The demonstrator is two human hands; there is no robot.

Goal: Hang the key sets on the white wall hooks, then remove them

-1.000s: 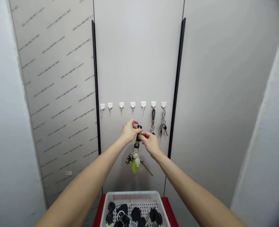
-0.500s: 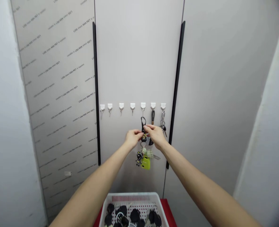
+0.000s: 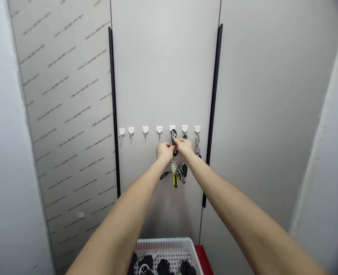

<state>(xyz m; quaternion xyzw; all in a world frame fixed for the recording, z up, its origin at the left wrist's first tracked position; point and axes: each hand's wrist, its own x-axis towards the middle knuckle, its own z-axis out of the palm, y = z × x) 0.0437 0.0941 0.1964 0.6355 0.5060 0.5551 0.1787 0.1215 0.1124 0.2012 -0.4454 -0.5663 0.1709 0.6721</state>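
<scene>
Four white hooks point(image 3: 145, 130) line the door's point(image 3: 166, 76) left side. The left hand point(image 3: 164, 151) pinches the black strap point(image 3: 174, 152) of a keychain point(image 3: 173, 168) hanging above the near basket point(image 3: 169, 240); its loop overlaps the fifth hook point(image 3: 172, 127), whether caught I cannot tell. The right hand point(image 3: 184, 147) pinches the strap too. Farther right hang keys point(image 3: 198, 155).

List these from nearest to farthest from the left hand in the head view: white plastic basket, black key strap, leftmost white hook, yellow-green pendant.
1. Black key strap: pinched in the left hand.
2. Yellow-green pendant: hanging below the strap.
3. Leftmost white hook: up to the left.
4. White plastic basket: at the bottom.
</scene>
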